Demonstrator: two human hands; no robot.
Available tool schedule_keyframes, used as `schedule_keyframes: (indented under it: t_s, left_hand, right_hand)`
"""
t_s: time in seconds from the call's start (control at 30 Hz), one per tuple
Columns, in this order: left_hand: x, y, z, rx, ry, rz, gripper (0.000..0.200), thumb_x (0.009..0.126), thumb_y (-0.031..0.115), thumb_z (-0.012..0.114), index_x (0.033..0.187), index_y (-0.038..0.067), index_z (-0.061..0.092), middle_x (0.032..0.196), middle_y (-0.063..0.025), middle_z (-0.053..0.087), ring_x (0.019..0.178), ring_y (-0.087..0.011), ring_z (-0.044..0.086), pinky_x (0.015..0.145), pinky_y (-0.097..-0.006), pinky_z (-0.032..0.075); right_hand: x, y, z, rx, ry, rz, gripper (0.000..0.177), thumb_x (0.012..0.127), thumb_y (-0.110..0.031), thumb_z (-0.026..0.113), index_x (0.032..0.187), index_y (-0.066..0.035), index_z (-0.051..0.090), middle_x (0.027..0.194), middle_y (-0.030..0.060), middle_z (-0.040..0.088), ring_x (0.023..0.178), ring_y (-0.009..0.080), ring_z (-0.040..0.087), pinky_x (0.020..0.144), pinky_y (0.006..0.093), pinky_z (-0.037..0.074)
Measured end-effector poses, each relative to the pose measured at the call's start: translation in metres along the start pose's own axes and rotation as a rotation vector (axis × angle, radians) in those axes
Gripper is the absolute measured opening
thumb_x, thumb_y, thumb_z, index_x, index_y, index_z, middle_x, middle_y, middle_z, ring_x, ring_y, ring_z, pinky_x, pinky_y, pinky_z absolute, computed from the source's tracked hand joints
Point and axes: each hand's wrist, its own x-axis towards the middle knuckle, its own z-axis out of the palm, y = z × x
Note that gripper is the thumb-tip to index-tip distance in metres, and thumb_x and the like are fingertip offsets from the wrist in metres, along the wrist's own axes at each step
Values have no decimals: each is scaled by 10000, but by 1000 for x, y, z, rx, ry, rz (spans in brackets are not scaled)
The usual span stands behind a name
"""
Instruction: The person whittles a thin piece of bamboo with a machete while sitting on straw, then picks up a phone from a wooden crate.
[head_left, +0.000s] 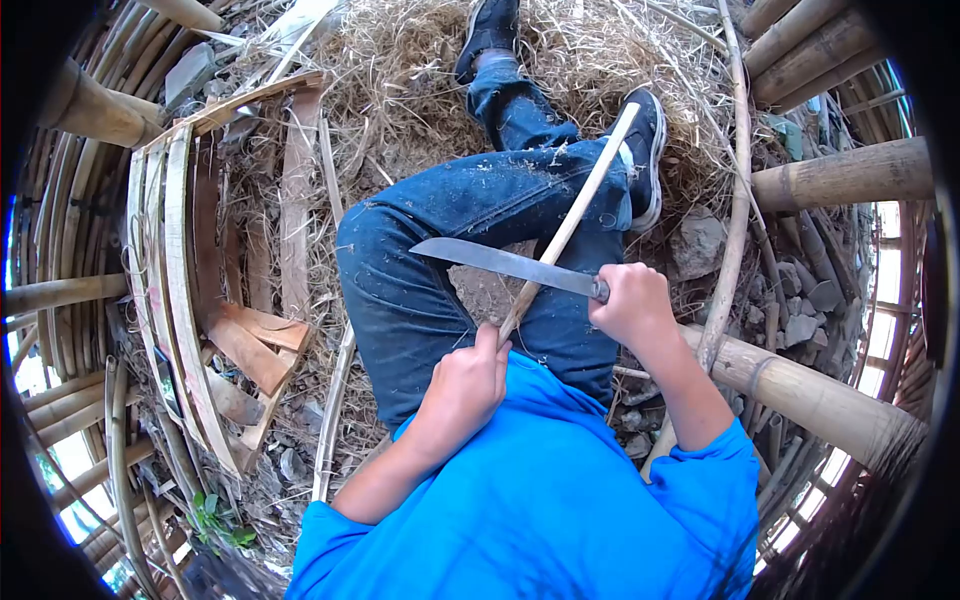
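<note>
My right hand (pixel 637 303) is closed round the handle of a large knife (pixel 505 263), its broad blade pointing left. The blade lies across a pale bamboo strip (pixel 583 202) and overlaps it in this view. Close to my waist, my left hand (pixel 470 378) grips the near, darker end of that strip. From there the strip slants up and to the right over my jeans, its far end near my shoe (pixel 645 150). My legs (pixel 480 210) are bent and crossed beneath the blade, with small shavings on the denim.
To the left stands a wooden crate frame (pixel 180 250) with scrap boards (pixel 262 345) in it. Dry straw and shavings (pixel 400 70) cover the ground ahead. Thick bamboo poles (pixel 820 395) run in from the right, beside stones (pixel 697 248). Bamboo walls surround me.
</note>
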Motion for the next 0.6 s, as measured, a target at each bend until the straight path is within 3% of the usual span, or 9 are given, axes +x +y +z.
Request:
schedule_keyframes:
  t_s: [0.17,0.23,0.3,0.4,0.5,0.6]
  left_hand:
    - [2,3,-2,-40,-28,-40,205,956,179,504,922,-10,434,577,-262,569,562,-456,593,504,-560,460]
    - [-3,4,-4,-50,-33,-52,210,957,183,503,909,-6,425,580,-262,569,567,-458,593,505,-565,458]
    - [-19,8,-2,-15,-115,-48,200,941,139,526,885,-6,400,601,-262,564,597,-455,594,508,-540,454]
    - [-22,11,-1,-32,-136,-14,191,938,136,528,885,9,395,581,-251,546,552,-442,579,489,-535,448]
    - [-14,15,1,-74,-106,27,178,932,115,534,886,6,400,580,-250,539,563,-438,582,487,-529,439]
    - [-4,18,-6,-44,-71,16,204,942,162,529,897,16,394,573,-246,563,553,-440,590,490,-553,457]
  right_hand:
    - [7,10,8,9,40,-57,126,694,-184,642,718,-65,676,731,161,671,698,331,673,644,419,546]
    - [17,22,11,-119,174,55,141,724,-185,630,723,-52,678,748,178,673,717,343,676,664,439,545]
    - [42,61,-25,7,149,419,173,775,-183,606,766,-40,703,771,217,673,757,364,677,707,479,531]
    - [50,104,-36,-161,265,313,189,800,-180,594,770,-16,682,729,223,654,735,402,652,680,473,522]
    - [50,78,-59,6,323,342,199,798,-180,600,749,1,668,732,221,653,725,396,654,660,469,513]
    - [24,33,-46,86,306,105,135,736,-155,629,714,-28,669,726,213,653,680,375,655,639,455,527]
